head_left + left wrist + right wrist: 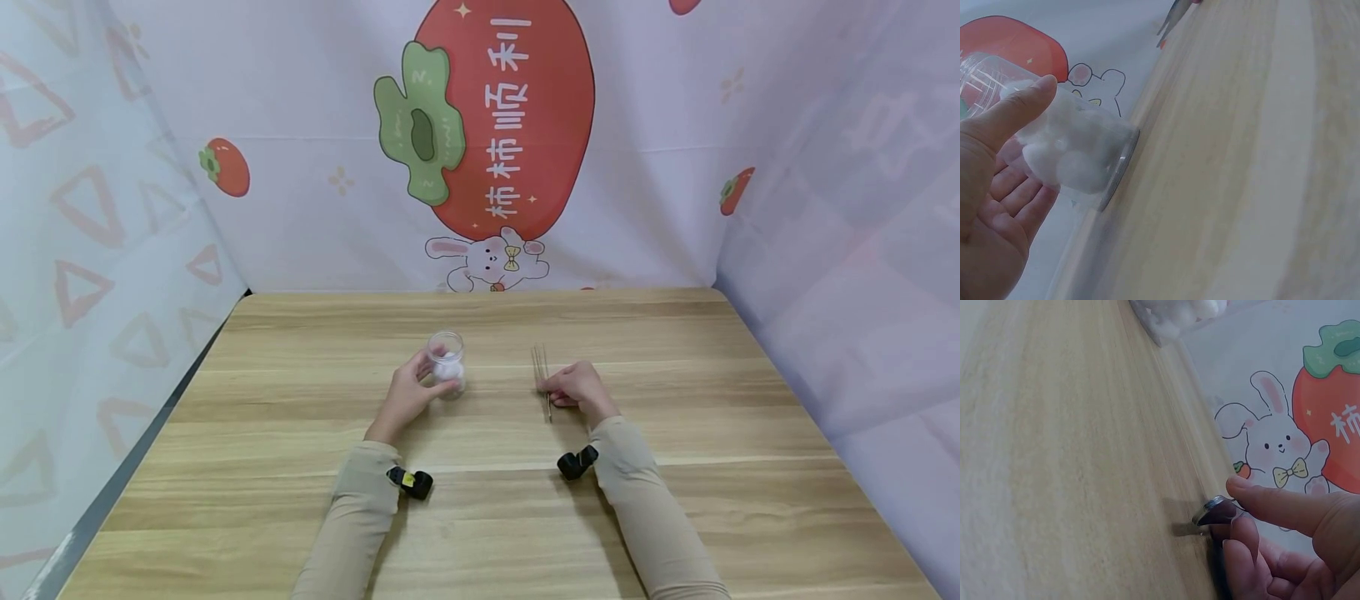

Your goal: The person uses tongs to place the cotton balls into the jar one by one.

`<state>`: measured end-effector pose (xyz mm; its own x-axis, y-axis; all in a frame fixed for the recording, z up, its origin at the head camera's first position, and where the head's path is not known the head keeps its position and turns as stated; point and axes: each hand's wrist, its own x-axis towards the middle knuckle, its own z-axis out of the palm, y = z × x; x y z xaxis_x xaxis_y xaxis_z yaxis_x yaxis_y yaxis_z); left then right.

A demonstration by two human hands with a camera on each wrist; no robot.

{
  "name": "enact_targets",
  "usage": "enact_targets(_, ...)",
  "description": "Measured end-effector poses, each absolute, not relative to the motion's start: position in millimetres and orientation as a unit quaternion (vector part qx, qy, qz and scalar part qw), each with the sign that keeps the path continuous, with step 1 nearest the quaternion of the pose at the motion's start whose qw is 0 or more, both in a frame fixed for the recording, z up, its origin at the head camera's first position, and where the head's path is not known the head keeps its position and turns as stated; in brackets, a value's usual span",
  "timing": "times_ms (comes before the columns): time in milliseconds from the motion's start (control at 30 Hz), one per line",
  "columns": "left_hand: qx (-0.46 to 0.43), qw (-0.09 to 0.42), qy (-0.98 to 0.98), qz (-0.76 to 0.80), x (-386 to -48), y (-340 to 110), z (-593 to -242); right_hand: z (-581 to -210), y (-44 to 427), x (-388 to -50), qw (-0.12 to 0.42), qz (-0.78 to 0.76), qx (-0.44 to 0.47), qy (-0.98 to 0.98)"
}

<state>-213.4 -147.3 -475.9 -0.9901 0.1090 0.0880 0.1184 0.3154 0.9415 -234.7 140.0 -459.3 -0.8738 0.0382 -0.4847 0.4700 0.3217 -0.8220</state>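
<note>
A clear jar [452, 385] of white cotton balls [1075, 150] stands on the wooden table, no lid visible on its rim. My left hand [408, 392] holds it from the left, thumb on the near side and fingers round the far side. To the right, my right hand [579, 389] pinches slim metal tweezers [549, 408] between thumb and fingers. Their two prongs point away from me, low over the table; whether they touch it I cannot tell. In the right wrist view the tweezers' shiny rear end [1215, 510] sticks out of the grip.
The wood-grain table [480, 533] ends at a white backdrop [300, 233] printed with persimmons and a rabbit. Pale cloth walls [862, 250] flank it on both sides. Black wrist cameras [576, 463] sit on both sleeves.
</note>
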Motion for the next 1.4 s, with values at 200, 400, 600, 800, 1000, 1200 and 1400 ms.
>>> enact_targets(200,-0.072,0.007,-0.812,-0.579,-213.1,-147.7,-476.7,-462.1,140.5,-235.6,0.189,-0.543,0.164,0.801)
enact_targets(400,-0.072,0.007,-0.818,-0.57,-213.1,-147.9,-477.1,-460.3,139.2,-234.3,0.184,-0.526,0.165,0.814)
enact_targets(600,-0.07,0.006,-0.819,-0.57,-211.9,-147.0,-475.5,-460.0,139.2,-234.1,0.186,-0.51,0.163,0.824)
enact_targets(800,-0.06,0.002,-0.818,-0.571,-211.0,-146.7,-476.2,-461.2,138.6,-235.3,0.2,-0.503,0.161,0.825)
enact_targets(1000,-0.064,0.005,-0.81,-0.583,-212.3,-146.7,-479.9,-460.7,138.6,-235.9,0.209,-0.486,0.162,0.833)
enact_targets(1200,-0.066,0.008,-0.813,-0.578,-212.4,-147.3,-479.3,-460.1,140.5,-235.4,0.208,-0.489,0.156,0.833)
enact_targets(1400,-0.08,-0.003,-0.827,-0.556,-212.6,-149.8,-478.5,-457.6,145.6,-233.2,0.205,-0.511,0.143,0.822)
